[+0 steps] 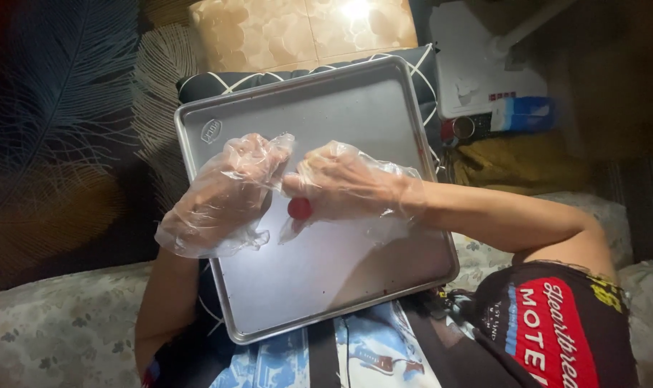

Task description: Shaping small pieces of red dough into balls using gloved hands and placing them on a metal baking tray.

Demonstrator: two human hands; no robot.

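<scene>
1. Left hand (pixel 222 194) in a loose clear plastic glove, raised over the tray (pixel 384 108), fingers half curled and meeting the right hand's fingertips; gripping nothing clearly, perhaps steadying or tugging at glove film.
2. Right hand (pixel 344 179), also gloved, bent down at the wrist, fingers closed round a small red ball (pixel 299 208); ball pinched just under the fingertips, held slightly above the tray near its middle, probably so that any mess would fall on metal.
3. Tray: bare grey metal, rimmed, tilted on a dark cushion (pixel 211 85) across the lap, apparently serving as a tabletop on the sofa (pixel 60 323).
4. Gloves baggy, with a spare fold hanging beside the ball; likely worn to keep skin off something sticky.
5. Behind, well apart from the hands: a white device (pixel 477 65), a blue and white box (pixel 522 113), a yellow cloth (pixel 517 162).
</scene>
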